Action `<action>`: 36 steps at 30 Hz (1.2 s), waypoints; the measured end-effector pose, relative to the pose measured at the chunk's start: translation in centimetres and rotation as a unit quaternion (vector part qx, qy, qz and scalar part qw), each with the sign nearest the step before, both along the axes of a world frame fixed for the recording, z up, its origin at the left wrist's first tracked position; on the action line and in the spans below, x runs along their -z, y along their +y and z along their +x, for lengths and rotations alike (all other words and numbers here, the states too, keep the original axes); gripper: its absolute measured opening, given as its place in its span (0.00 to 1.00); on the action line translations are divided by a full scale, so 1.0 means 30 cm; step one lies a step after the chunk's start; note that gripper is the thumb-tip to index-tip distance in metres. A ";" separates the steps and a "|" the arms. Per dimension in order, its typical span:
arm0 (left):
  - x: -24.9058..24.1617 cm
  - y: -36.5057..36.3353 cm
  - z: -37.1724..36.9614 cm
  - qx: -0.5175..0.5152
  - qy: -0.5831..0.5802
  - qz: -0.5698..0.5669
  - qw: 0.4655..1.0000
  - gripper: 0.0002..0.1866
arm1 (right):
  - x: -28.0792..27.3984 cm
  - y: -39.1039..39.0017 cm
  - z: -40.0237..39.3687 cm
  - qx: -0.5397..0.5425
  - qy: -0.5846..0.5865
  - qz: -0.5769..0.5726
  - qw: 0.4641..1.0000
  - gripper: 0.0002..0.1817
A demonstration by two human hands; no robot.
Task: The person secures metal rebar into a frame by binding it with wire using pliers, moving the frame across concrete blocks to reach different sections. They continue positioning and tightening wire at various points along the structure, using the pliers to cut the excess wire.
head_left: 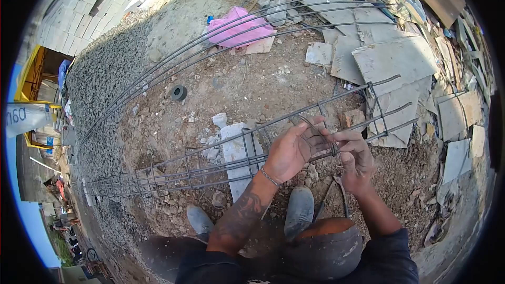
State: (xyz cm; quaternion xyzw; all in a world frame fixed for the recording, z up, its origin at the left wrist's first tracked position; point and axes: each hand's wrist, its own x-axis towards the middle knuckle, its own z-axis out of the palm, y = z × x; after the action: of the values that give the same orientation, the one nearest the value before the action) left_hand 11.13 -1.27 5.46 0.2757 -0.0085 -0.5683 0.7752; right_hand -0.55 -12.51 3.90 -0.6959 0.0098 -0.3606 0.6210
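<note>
A long steel rebar cage (pixel 294 111) runs across in front of me, its lengthwise bars joined by square stirrups. My left hand (pixel 293 150) reaches in at one stirrup, palm turned up and fingers apart, with the fingertips by the lower bars. Across from it my right hand (pixel 356 162) is closed in a pinch beside the same stirrup. Whatever sits between those fingertips, perhaps thin wire, is too small to make out. Below the right hand, a pair of pincers (pixel 342 195) with long handles rests near my boot (pixel 299 213).
A pale slab (pixel 235 150) lies under the cage. Loose curved rebars (pixel 210 39) stretch beyond it, past a pink bag (pixel 239 27) and a dark roll (pixel 179 93). Broken boards (pixel 392 60) are heaped at right; gravel (pixel 102 84) covers the left.
</note>
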 end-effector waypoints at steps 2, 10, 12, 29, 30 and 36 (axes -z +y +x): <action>-0.003 -0.012 -0.004 -0.059 -0.015 0.037 0.997 0.17 | 0.030 -0.017 0.010 -0.029 0.042 0.147 0.988 0.13; 0.042 0.023 -0.014 -0.213 -0.021 0.000 0.977 0.10 | 0.009 0.054 0.062 0.014 0.018 0.053 0.998 0.24; 0.027 0.009 -0.024 -0.214 -0.015 -0.012 0.977 0.09 | 0.005 0.012 0.056 -0.002 0.024 -0.060 0.998 0.19; 0.015 -0.106 -0.141 0.136 -0.084 -0.031 0.987 0.29 | -0.305 -0.144 0.004 0.382 -0.033 0.052 0.922 0.07; 0.009 -0.105 -0.151 0.164 -0.118 -0.045 0.978 0.29 | -0.348 -0.181 0.033 0.380 -0.033 0.035 0.924 0.07; -0.034 -0.135 -0.287 0.032 -0.329 -0.063 0.942 0.27 | -0.470 -0.279 0.153 0.336 0.173 0.226 0.898 0.07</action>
State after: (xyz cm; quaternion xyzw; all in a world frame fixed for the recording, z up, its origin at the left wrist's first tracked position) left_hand 2.51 -5.32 6.48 0.3979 -0.3077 -0.4683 0.7264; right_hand 4.03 -20.89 17.98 -0.5435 0.4317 -0.4096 0.5920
